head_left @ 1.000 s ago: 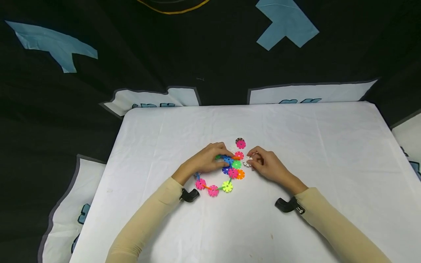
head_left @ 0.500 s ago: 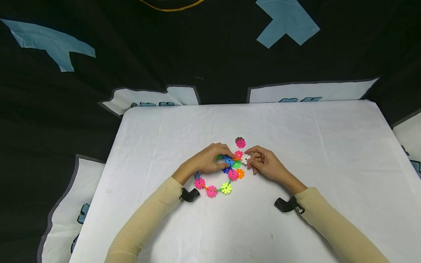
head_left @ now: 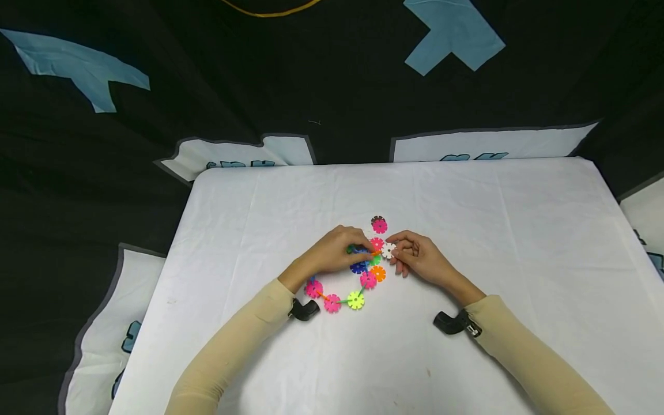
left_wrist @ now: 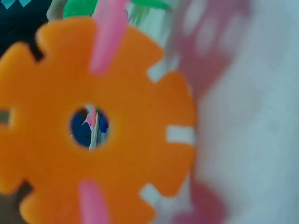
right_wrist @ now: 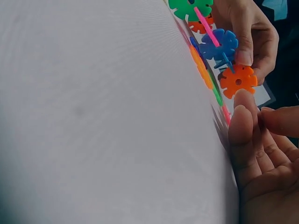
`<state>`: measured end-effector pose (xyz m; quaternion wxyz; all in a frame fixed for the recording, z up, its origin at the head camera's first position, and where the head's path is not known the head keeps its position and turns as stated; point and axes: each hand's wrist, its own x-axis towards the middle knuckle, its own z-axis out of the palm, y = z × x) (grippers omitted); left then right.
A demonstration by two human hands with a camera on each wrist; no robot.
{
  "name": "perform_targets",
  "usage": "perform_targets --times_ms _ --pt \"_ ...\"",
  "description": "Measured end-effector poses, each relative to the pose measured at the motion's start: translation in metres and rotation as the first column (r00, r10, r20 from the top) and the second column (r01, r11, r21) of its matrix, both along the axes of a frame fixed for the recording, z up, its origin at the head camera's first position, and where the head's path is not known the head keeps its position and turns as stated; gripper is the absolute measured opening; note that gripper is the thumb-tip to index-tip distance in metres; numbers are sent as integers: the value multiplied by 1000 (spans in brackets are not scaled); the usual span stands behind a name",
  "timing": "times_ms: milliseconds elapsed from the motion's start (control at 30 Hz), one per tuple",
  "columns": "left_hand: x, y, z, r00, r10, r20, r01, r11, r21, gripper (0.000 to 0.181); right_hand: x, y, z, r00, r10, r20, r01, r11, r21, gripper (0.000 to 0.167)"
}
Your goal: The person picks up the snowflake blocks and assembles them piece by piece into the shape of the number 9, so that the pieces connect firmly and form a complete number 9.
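In the head view, the left hand [head_left: 343, 249] pinches an orange disc [head_left: 376, 253] at the end of a linked chain of notched discs. The right wrist view shows this orange disc [right_wrist: 238, 81] joined to a blue disc [right_wrist: 219, 45], with the left thumb against it. Just right of it, the right hand [head_left: 421, 258] pinches a white disc [head_left: 388, 250] between thumb and forefinger; its other fingers are curled loosely. The chain curves toward the person through pink [head_left: 313, 289] and yellow-green [head_left: 355, 300] discs. A blurred orange disc [left_wrist: 135, 107] fills much of the left wrist view.
Beside the hands lie a pink disc [head_left: 377, 243], a green disc [head_left: 375, 260] and another orange disc [head_left: 378, 274]. Farther back, a pink disc [head_left: 380, 226] overlaps a brown one [head_left: 377, 219]. A white cloth [head_left: 498, 230] covers the table, with black fabric [head_left: 332, 75] behind.
The right hand has raised the white disc and turned its face up, beside the orange disc. The left hand has shifted slightly right, and the near part of the chain has moved slightly left.
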<state>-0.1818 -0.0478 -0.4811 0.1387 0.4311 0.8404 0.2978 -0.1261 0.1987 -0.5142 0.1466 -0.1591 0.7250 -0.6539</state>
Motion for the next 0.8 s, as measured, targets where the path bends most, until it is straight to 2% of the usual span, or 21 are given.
perform_targets --times_ms 133,467,600,800 --pt "0 2 1 999 -14 -36 15 1000 14 16 2 2 0 1000 4 19 -3 1000 -17 29" --pt "0 4 -1 999 -13 -34 15 999 42 12 6 1 0 999 -6 35 7 999 -34 30" --pt "1 5 -4 999 -6 -39 8 998 60 10 6 -4 0 997 -22 70 25 999 -43 30" --pt "3 4 -9 999 -5 -47 11 991 136 8 7 -10 0 990 -40 132 58 989 -136 30"
